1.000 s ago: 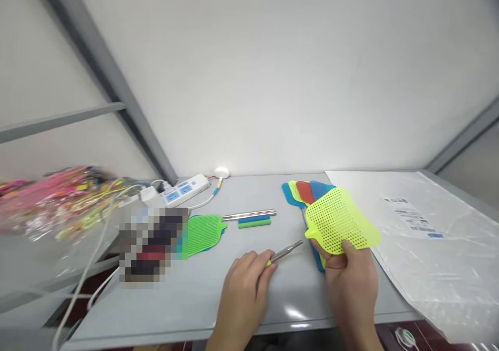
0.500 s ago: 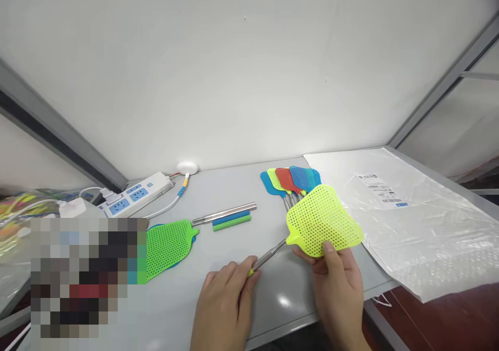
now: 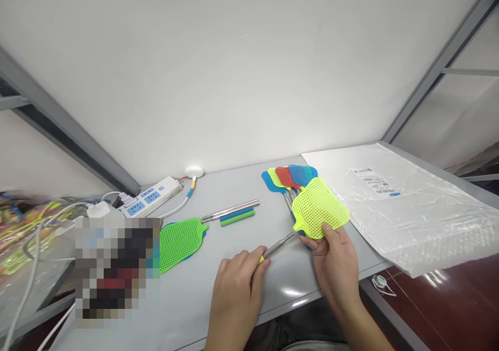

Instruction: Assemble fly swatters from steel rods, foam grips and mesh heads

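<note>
My right hand (image 3: 335,255) pinches a yellow perforated fly swatter head (image 3: 322,210) by its lower edge, thumb on top. The fingers of my left hand (image 3: 241,281) are wrapped round a yellow-ended handle, most of it hidden. From that grip a metal swatter rod (image 3: 279,243) points up to the right. Its tip lies just below the neck of the yellow head and looks slightly apart from it. Behind the yellow head, several fly swatters with blue, yellow and red heads (image 3: 284,176) lie fanned out, their metal rods partly covered.
At left lies a green swatter head (image 3: 181,244) over a blue one. Metal rods (image 3: 234,209) lie beside a blue and a green tube (image 3: 237,218). A power strip (image 3: 156,195) with white cables stands back left. White plastic packaging (image 3: 390,195) covers the right side.
The rod tip, seated at the yellow head's neck before, now sits offset below it. Both hands appear slightly shifted as the camera view has moved.
</note>
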The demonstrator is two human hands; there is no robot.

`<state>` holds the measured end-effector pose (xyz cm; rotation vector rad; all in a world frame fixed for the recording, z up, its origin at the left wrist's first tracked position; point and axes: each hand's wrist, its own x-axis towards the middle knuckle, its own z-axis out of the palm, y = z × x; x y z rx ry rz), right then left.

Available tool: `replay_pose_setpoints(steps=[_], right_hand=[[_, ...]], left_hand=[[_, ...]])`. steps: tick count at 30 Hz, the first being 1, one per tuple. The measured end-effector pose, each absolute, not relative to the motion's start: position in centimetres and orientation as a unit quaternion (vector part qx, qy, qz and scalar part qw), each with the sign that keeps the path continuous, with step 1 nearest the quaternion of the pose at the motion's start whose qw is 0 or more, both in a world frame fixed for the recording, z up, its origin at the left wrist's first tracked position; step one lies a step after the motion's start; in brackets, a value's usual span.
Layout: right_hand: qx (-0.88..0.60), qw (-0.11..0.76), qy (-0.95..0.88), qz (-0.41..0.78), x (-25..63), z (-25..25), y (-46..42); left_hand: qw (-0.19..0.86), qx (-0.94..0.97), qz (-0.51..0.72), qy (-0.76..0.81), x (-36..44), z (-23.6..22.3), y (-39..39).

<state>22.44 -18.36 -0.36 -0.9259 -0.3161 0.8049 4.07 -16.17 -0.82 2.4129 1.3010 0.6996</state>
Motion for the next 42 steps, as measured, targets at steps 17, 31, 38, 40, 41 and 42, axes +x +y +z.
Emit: replay_pose_setpoints(steps=[17,31,38,40,41,42], right_hand=[[-0.449,0.812,-0.17,0.331,22.1,-0.6,-18.4],[-0.429,0.814,-0.205,0.333,22.2,-0.6,-17.8],[-0.403,0.82,-0.206,0.35,22.5,-0.7,-17.8],[-0.394,0.817,-0.213,0.363,22.5,-0.7,-18.1],[-0.393,0.813,-0.218,0.37,22.5,-0.7,-18.2],[-0.395,0.808,-0.222,0.378,22.6,-0.7,-18.4]], left_hand=[[0.126,0.836,0.282,0.454,4.3,-1.0,-16.2],[0.155,0.823,0.278,0.471,4.5,-0.5,-15.5],[0.157,0.834,0.285,0.445,4.6,-0.3,-15.5],[0.152,0.837,0.292,0.437,4.4,-0.8,-15.6],[0.146,0.839,0.298,0.431,4.3,-1.1,-15.6],[0.14,0.841,0.304,0.425,4.2,-1.3,-15.6]])
